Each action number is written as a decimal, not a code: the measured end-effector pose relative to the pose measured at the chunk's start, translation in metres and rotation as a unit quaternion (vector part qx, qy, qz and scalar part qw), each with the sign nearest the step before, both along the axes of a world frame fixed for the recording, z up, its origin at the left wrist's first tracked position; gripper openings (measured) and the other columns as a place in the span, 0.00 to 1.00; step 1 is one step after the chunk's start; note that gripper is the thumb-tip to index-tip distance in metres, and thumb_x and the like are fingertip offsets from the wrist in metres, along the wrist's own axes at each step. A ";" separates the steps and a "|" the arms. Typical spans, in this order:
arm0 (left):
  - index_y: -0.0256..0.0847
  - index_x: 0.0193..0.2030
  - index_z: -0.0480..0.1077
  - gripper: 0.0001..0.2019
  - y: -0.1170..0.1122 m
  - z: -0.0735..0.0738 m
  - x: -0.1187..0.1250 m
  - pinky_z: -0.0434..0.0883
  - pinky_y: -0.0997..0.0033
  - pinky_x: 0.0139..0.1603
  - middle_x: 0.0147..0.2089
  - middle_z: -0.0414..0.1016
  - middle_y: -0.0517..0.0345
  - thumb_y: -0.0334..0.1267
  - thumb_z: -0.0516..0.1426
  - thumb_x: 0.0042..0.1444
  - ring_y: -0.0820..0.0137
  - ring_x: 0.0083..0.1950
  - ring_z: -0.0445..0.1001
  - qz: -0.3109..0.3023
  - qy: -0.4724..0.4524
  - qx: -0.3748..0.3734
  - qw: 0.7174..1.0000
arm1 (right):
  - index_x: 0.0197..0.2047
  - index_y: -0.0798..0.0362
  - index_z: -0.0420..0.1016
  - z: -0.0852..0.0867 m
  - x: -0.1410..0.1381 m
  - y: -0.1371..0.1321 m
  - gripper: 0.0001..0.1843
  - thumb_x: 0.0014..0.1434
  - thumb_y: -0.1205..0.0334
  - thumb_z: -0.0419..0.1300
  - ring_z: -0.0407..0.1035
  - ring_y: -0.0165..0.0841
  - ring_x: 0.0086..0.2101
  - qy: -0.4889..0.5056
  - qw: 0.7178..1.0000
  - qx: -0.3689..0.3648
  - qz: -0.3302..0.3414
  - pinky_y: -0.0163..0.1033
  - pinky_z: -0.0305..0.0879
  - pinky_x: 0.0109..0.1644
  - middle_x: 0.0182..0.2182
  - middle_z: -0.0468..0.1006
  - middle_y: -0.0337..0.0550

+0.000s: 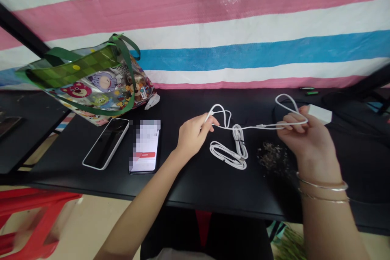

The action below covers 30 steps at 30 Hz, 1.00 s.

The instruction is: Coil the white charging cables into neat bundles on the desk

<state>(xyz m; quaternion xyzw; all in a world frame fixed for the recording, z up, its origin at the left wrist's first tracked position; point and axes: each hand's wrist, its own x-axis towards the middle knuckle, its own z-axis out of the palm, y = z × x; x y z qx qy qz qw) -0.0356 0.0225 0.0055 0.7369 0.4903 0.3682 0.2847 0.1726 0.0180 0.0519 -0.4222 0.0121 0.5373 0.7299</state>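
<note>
White cable (246,127) stretches from one hand to the other. The left hand (191,138) is closed in a small pinch on the cable's thin plug end (207,116). The right hand (304,136) has its fingers curled around the cable, so both hands are holding it. A cable loop (284,99) stands up just past the right hand. White charger block (319,113) sits just past the right fingers, but I can't tell if it touches them.

A white cable coil (234,150) lies on the black table (207,189) between the hands, nearer the left one. Dark crumbs (272,156) are spread out just below the right hand. Two silver bangles (323,189) go around the right wrist.

Past the left hand, a phone with a blurred screen (145,146) lies near the fingers, and a white-edged phone (105,144) lies just beyond it. Farther that way, a shiny cartoon tote bag (88,83) with green handles leans by the phones. A pink, white and blue striped sheet (243,59) hangs behind the table. A red plastic stool (33,219) is well below the left hand, down on the floor.
</note>
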 end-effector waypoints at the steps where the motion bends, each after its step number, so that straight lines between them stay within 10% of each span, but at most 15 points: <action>1: 0.42 0.34 0.74 0.15 -0.001 0.000 0.001 0.64 0.75 0.34 0.27 0.76 0.63 0.37 0.47 0.64 0.73 0.30 0.73 -0.004 0.047 0.013 0.999 | 0.20 0.53 0.56 0.000 0.000 0.000 0.25 0.67 0.75 0.34 0.38 0.20 0.10 0.001 1.000 0.002 0.007 0.24 0.43 0.13 0.14 0.38 0.25; 7: 0.45 0.36 0.75 0.14 -0.004 0.001 0.004 0.64 0.75 0.33 0.28 0.78 0.66 0.36 0.48 0.65 0.71 0.35 0.74 -0.016 0.192 0.024 0.981 | 0.20 0.51 0.58 -0.014 0.008 0.003 0.22 0.63 0.78 0.40 0.40 0.21 0.10 0.008 0.997 0.038 0.059 0.26 0.47 0.13 0.11 0.46 0.26; 20: 0.41 0.51 0.68 0.13 0.001 -0.008 0.003 0.70 0.62 0.51 0.48 0.77 0.55 0.31 0.55 0.58 0.63 0.52 0.68 0.049 0.173 0.087 0.980 | 0.22 0.50 0.62 -0.030 0.011 0.004 0.16 0.56 0.78 0.50 0.43 0.22 0.12 -0.001 0.988 0.060 0.144 0.27 0.50 0.16 0.10 0.51 0.26; 30: 0.44 0.49 0.68 0.11 -0.004 -0.014 0.008 0.64 0.57 0.58 0.52 0.74 0.57 0.31 0.53 0.60 0.62 0.59 0.63 -0.079 0.198 0.122 0.969 | 0.22 0.50 0.59 -0.039 0.006 0.006 0.15 0.57 0.72 0.58 0.40 0.22 0.13 -0.071 0.966 0.108 0.226 0.27 0.49 0.18 0.13 0.46 0.26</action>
